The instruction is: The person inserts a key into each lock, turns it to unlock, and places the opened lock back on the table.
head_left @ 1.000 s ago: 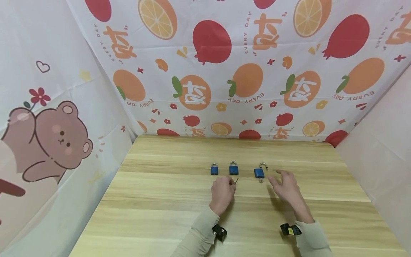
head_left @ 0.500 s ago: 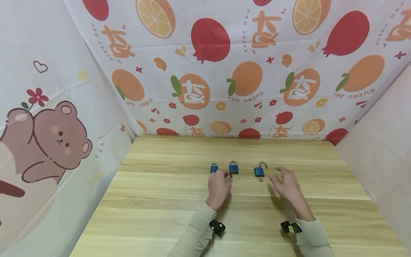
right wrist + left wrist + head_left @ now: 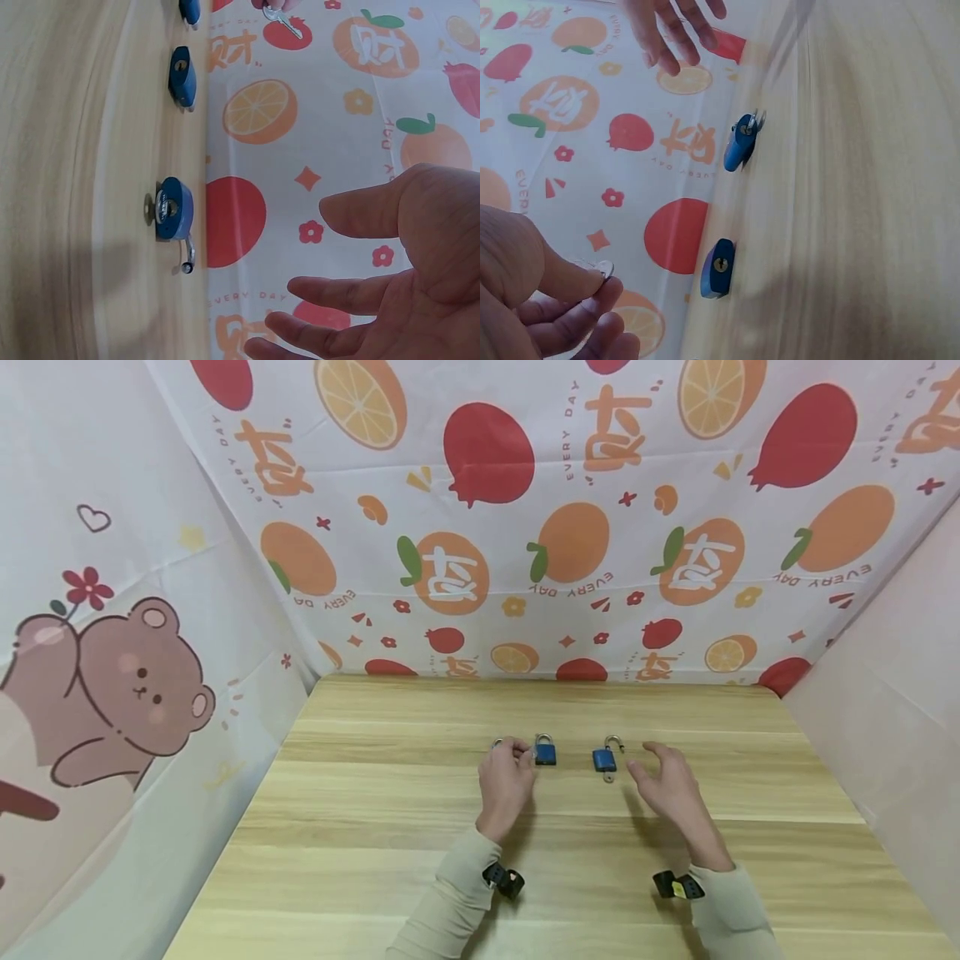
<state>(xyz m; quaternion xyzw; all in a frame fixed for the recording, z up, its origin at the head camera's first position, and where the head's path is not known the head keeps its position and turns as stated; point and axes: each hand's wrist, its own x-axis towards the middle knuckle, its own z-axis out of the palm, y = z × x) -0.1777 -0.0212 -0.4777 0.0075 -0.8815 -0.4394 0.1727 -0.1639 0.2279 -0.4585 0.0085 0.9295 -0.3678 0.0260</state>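
My left hand [image 3: 507, 781] pinches a small silver key [image 3: 289, 24] between thumb and forefinger, raised in front of the blue padlocks. The left padlock [image 3: 190, 10] is mostly covered by this hand in the head view. Just right of my fingers lies the middle padlock [image 3: 545, 752], its shackle closed and its keyhole [image 3: 720, 265] facing me. Farther right, another padlock [image 3: 604, 760] has its shackle swung out and a key [image 3: 608, 777] in its keyhole. My right hand [image 3: 667, 789] hovers beside that one, fingers spread and holding nothing.
The padlocks lie in a row on a wood-grain table [image 3: 360, 827]. A fruit-print cloth [image 3: 577, 468] hangs behind its far edge, and a bear-print cloth [image 3: 142, 685] hangs at the left. Both wrists wear black bands.
My left hand has moved forward and slightly left with the key, and now covers most of the left padlock. The right hand has stayed almost in place.
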